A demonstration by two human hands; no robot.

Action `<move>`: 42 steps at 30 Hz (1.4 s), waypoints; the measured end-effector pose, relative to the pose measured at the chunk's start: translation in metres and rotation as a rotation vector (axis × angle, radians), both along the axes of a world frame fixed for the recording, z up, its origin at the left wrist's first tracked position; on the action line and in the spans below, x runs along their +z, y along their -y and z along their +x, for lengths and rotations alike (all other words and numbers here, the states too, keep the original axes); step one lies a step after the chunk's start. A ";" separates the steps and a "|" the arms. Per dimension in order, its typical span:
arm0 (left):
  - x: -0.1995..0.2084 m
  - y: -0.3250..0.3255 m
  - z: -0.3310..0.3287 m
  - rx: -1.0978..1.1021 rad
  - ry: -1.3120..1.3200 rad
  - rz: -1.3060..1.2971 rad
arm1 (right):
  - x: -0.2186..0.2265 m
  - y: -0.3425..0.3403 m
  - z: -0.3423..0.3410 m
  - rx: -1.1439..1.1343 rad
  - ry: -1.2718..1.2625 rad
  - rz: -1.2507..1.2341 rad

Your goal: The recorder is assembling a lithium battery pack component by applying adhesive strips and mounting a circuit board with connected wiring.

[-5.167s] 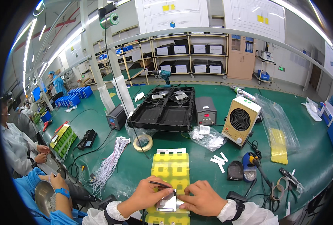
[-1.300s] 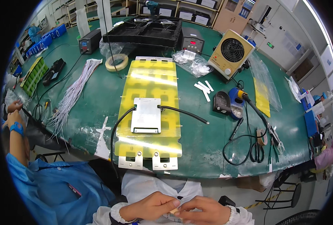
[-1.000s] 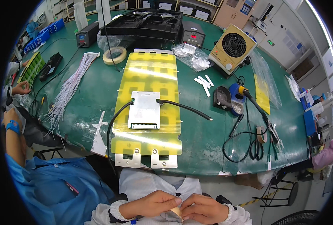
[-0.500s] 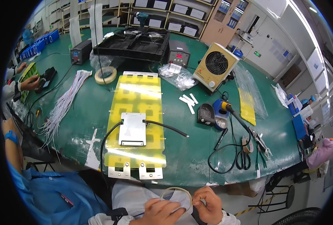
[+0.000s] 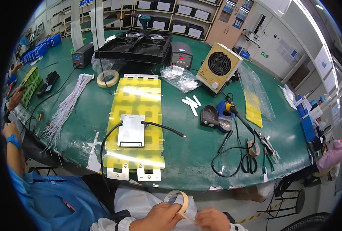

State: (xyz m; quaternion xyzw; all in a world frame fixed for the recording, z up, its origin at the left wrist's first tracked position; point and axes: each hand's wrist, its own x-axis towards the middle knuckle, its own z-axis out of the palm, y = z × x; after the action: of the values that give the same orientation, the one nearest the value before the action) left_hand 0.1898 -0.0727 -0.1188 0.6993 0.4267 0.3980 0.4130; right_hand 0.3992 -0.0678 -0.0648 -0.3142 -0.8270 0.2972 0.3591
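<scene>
Low in front of the table, my left hand (image 5: 157,217) grips a roll of masking tape (image 5: 184,203), cream-coloured and tilted up on its edge. A short strip runs from the roll to my right hand (image 5: 213,219), whose fingers are closed on the loose end. Beyond my hands, a long yellow panel (image 5: 152,148) with metal end tabs lies on the table. On the panel rests a flat silver module (image 5: 131,130), with a thick black cable (image 5: 166,128) leaving each side.
The green table (image 5: 194,165) holds a soldering iron stand (image 5: 225,115), scissors (image 5: 249,164), pliers (image 5: 269,161), a bundle of white wires (image 5: 68,106), another tape roll (image 5: 107,78), a fan unit (image 5: 219,65) and a black tray (image 5: 134,48). A person in blue (image 5: 59,196) sits at my left.
The tape roll has turned in my left hand, and a strip now stretches between it and my right hand. My right hand has moved lower. At far left, another person's hand shifts beside a green part.
</scene>
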 end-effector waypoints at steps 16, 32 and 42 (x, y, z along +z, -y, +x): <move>0.011 -0.007 0.007 0.147 -0.215 0.420 | 0.020 -0.028 -0.002 -0.270 -0.039 0.135; 0.017 -0.008 0.004 0.053 -0.165 0.153 | 0.047 -0.028 0.009 -0.190 0.001 0.388; 0.005 -0.002 0.012 0.036 0.002 0.079 | 0.045 -0.028 0.020 -0.206 0.011 0.441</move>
State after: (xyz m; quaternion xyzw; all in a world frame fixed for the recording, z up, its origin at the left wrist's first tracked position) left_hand 0.2021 -0.0703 -0.1134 0.7069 0.4228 0.4225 0.3782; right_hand 0.4196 -0.0399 -0.0194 -0.3125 -0.8374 0.0695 0.4431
